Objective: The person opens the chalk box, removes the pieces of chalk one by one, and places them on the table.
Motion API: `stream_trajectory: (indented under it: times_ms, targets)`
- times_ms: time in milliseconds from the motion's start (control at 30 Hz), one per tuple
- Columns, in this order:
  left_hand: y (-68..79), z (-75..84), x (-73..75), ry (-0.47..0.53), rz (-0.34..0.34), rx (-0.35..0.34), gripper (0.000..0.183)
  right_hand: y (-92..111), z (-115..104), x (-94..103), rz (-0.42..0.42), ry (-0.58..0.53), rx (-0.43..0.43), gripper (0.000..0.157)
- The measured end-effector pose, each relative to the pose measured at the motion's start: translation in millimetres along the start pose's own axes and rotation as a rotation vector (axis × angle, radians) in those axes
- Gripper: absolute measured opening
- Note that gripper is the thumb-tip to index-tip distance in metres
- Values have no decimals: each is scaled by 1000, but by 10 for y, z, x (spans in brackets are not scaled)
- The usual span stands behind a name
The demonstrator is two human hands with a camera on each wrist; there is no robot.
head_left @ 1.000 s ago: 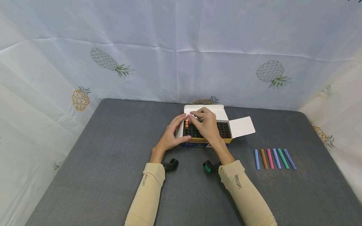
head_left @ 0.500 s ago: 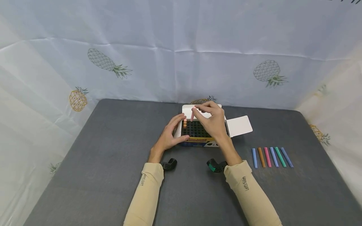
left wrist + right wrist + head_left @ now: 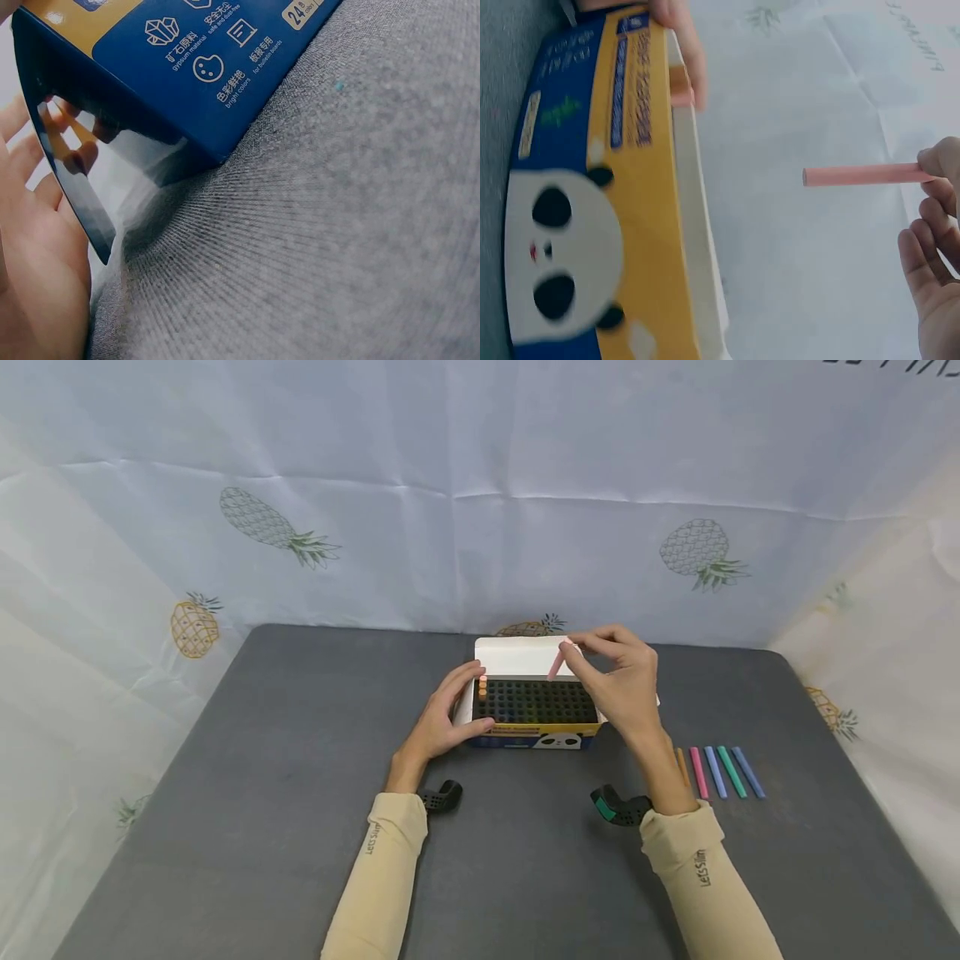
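Observation:
A chalk box (image 3: pixel 558 740) stands near the table's back, its white lid flap (image 3: pixel 517 653) raised and a panda printed on the front. Its black holed insert (image 3: pixel 536 703) carries a few orange and pinkish chalks (image 3: pixel 482 690) in the left column. My left hand (image 3: pixel 442 717) holds the box's left end, thumb on the front edge and fingers towards the back corner; in the left wrist view a side flap (image 3: pixel 66 180) partly covers that hand. Above the box's right half, my right hand (image 3: pixel 624 687) pinches the upper end of a pink chalk stick (image 3: pixel 866 175), tilted and apart from the insert.
On the grey table (image 3: pixel 285 760), right of the box, several chalk sticks lie in a row, including a pink stick (image 3: pixel 699 772) and a green stick (image 3: pixel 732 772). My right forearm covers the row's left end. A pineapple-print cloth (image 3: pixel 480 552) hangs behind.
My right hand has lifted the pink chalk stick from the insert's left side and carried it rightward over the box. The left hand keeps its place on the box.

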State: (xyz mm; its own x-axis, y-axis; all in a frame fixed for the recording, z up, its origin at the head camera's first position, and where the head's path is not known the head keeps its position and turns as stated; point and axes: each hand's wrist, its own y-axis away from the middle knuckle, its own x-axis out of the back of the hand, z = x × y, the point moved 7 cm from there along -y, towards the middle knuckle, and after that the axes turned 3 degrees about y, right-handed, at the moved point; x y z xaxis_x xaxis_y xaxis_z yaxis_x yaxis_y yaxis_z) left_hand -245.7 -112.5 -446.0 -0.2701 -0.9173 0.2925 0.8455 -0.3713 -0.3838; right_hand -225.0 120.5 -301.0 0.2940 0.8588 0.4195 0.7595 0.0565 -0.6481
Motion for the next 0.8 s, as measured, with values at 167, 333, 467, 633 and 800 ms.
stream_trajectory:
  times_ms: [167, 333, 467, 633, 800]
  targets:
    - [-4, 6, 1, -8, -2, 4, 79, 57, 56, 257, 31, 9, -24, 12]
    - [-3, 1, -1, 13, 3, -1, 79, 143, 106, 479, 55, 14, -29, 9]
    - [6, -16, 5, -1, 6, -1, 77, 218, 177, 664, 84, 72, -47, 10]
    - [6, -14, 2, -17, 2, -1, 79, 311, 293, 922, 108, 103, -57, 12]
    - [2, -10, 3, -12, 3, -3, 76, 393, 386, 1147, 127, 133, -69, 12]
